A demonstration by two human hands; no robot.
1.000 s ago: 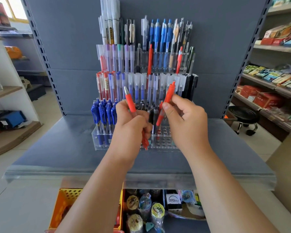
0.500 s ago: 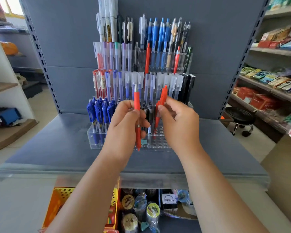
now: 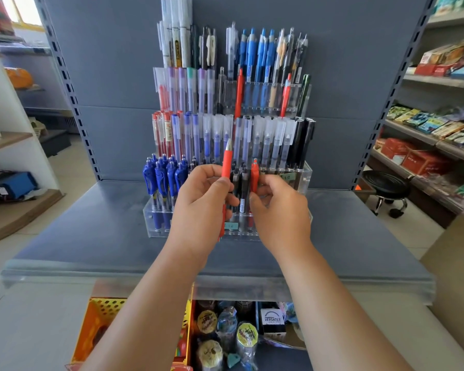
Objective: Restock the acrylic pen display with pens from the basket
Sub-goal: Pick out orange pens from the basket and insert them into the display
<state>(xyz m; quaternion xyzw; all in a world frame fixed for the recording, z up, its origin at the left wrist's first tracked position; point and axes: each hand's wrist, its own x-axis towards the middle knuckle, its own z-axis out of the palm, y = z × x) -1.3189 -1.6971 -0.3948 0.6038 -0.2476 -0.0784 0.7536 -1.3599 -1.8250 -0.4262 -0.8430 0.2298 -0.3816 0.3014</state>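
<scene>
A tiered clear acrylic pen display (image 3: 304, 174) stands on a grey shelf, filled with blue, red, white and black pens. My left hand (image 3: 201, 207) grips a red pen (image 3: 227, 163) upright, its silver tip pointing up, in front of the lowest tier. My right hand (image 3: 279, 212) pinches a second red pen (image 3: 254, 174) that stands nearly upright among black pens in the front row. A yellow-orange basket (image 3: 99, 330) sits on the floor below the shelf, partly hidden by my left arm.
The grey shelf (image 3: 91, 236) juts out with a clear front lip. Below it are jars and small boxes (image 3: 272, 319). Side shelves with packaged goods (image 3: 426, 124) stand at the right, a black stool (image 3: 386, 188) beside them, wooden shelving at the left.
My right hand has lowered its red pen from a tilt down into the front row of the display. The left hand's pen turned upright and stays in its grip.
</scene>
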